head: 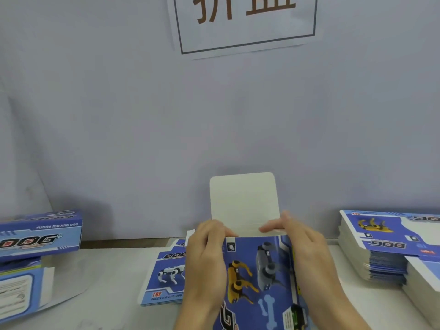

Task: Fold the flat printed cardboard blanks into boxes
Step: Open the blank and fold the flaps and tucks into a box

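Head view: left hand [206, 253] and right hand [307, 248] hold the printed blank [258, 277] upright above the table [107, 294], fingers [270, 227] curled, pinching the white top flap [244, 201] at its crease. Likely light, thin, bendy card; grip near score lines.

Cardboard box blank [257, 277]: glossy blue print outside; flap [244, 201] inside plain matt white.

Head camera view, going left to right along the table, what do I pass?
Folded blue printed boxes → small stack of flat blue blanks → left hand → blue dog-print box being folded → right hand → tall stack of flat blanks.
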Demonstrator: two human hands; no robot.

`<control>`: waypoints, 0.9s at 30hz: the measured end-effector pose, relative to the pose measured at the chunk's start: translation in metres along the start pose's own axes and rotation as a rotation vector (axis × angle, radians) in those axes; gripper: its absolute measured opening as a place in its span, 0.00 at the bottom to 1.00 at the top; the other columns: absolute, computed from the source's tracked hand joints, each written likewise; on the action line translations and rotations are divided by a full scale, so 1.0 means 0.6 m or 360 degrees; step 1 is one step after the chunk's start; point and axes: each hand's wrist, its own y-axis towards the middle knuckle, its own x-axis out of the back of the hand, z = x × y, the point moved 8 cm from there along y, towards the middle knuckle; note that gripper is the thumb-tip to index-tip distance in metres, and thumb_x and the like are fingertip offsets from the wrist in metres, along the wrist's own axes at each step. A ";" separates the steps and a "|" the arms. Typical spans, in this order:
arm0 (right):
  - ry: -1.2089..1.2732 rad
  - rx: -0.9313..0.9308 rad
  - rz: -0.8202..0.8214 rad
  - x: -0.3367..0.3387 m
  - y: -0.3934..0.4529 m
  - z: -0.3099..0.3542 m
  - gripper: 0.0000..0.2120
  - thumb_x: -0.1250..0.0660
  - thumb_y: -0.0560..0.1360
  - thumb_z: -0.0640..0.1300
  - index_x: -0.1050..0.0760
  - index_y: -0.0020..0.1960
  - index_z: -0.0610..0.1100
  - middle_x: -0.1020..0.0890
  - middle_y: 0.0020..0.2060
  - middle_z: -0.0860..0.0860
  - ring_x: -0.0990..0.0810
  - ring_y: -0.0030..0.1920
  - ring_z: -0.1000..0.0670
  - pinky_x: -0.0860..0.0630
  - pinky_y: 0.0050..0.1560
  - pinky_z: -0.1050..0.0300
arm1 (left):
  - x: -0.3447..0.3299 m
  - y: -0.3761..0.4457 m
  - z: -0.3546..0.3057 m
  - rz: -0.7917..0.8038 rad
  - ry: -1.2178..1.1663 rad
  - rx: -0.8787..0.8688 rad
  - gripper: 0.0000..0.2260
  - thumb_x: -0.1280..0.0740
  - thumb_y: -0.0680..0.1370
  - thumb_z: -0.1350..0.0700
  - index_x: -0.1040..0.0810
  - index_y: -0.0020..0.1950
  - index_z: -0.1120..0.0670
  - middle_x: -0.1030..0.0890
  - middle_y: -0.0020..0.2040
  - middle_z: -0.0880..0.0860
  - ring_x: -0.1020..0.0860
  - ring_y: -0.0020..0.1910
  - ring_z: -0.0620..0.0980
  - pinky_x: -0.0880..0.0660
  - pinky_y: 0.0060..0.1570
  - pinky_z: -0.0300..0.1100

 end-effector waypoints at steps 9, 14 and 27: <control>0.0218 -0.0056 0.0094 -0.001 0.010 -0.018 0.18 0.43 0.80 0.41 0.21 0.49 0.62 0.15 0.41 0.49 0.13 0.44 0.46 0.18 0.38 0.54 | -0.014 0.000 0.007 0.0211 -0.0433 0.0180 0.16 0.42 0.83 0.58 0.23 0.58 0.38 0.16 0.49 0.51 0.14 0.45 0.55 0.19 0.33 0.43; 0.0311 0.0097 -0.0012 0.010 -0.003 -0.024 0.18 0.45 0.76 0.57 0.20 0.49 0.49 0.19 0.53 0.39 0.18 0.55 0.34 0.20 0.52 0.36 | 0.004 -0.008 0.007 0.0065 -0.0591 0.0091 0.19 0.34 0.76 0.41 0.21 0.48 0.58 0.16 0.51 0.54 0.15 0.47 0.57 0.19 0.35 0.44; 0.0352 0.0054 0.0154 -0.002 -0.007 -0.015 0.13 0.30 0.68 0.57 0.22 0.51 0.54 0.15 0.49 0.43 0.14 0.51 0.43 0.19 0.38 0.53 | -0.002 -0.003 0.001 0.0244 -0.0274 -0.0064 0.08 0.35 0.72 0.45 0.21 0.50 0.37 0.17 0.55 0.49 0.17 0.57 0.55 0.18 0.37 0.42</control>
